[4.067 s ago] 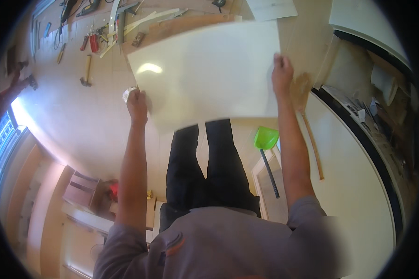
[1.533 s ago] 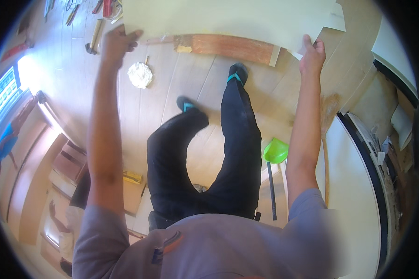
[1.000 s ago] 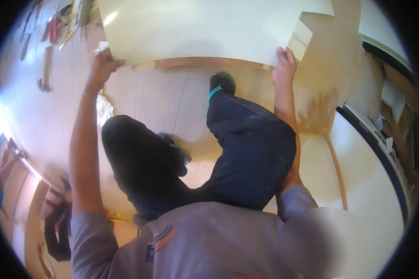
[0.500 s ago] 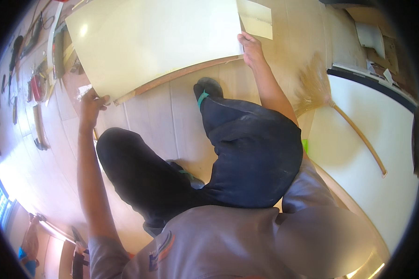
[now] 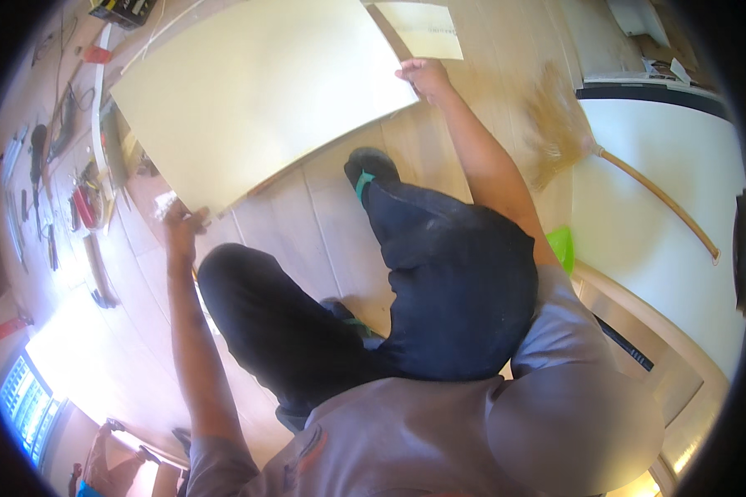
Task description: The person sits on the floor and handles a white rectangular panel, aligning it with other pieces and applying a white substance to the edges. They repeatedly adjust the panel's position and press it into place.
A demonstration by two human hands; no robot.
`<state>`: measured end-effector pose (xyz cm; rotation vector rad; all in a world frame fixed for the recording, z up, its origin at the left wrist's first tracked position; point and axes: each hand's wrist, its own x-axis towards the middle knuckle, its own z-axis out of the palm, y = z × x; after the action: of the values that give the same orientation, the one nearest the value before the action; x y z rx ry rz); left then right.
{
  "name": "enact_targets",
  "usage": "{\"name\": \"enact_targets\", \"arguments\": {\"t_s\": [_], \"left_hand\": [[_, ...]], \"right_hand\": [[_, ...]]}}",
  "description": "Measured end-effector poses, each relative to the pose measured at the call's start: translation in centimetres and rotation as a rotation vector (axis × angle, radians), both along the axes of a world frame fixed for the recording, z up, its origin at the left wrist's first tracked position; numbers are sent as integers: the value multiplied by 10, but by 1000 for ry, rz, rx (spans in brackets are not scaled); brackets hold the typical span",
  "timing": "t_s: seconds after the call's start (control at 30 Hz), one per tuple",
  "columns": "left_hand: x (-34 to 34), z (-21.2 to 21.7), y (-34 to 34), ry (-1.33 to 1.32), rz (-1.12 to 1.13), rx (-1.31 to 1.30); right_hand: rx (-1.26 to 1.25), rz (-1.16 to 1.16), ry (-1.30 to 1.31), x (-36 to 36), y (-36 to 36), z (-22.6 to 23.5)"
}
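A large, flat cream-coloured panel (image 5: 257, 99) lies out in front of me, slightly slanted. My right hand (image 5: 427, 79) grips its right edge by the near corner, fingers curled over the edge. At the near left corner, my left hand (image 5: 184, 230) has its thumb and fingers closed on the panel. Under the near edge, a thin strip of brown wood (image 5: 267, 184) shows in part. What supports the far side is hidden beneath the panel.
Hand tools, among them a hammer (image 5: 99, 273), lie on the floor at left. A smaller cream piece (image 5: 420, 30) lies beyond the right corner. A straw broom (image 5: 559, 137) rests at right against a white panel (image 5: 638, 215). My sandalled foot (image 5: 373, 170) is near the panel.
The panel's near edge now covers more of the brown wood strip. Both hands keep their hold at the corners. The whole view has shifted a little, showing more at the far left.
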<state>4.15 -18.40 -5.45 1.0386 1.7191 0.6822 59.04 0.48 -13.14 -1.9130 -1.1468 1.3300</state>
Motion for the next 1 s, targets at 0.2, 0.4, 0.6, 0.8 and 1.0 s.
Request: {"name": "enact_targets", "arguments": {"t_s": [0.2, 0.4, 0.6, 0.8, 1.0], "left_hand": [[-9, -18, -14, -65, -3, 7], [-8, -17, 3, -28, 30, -5], [1, -42, -7, -120, 141, 3], [27, -43, -15, -124, 236, -38], [41, -33, -24, -129, 194, -91]], "right_hand": [[219, 10, -10, 9, 3, -52], [203, -123, 34, 21, -9, -46], [231, -239, -30, 16, -9, -31], [275, -367, 91, 39, -28, -18], [306, -462, 47, 57, -54, 10]]}}
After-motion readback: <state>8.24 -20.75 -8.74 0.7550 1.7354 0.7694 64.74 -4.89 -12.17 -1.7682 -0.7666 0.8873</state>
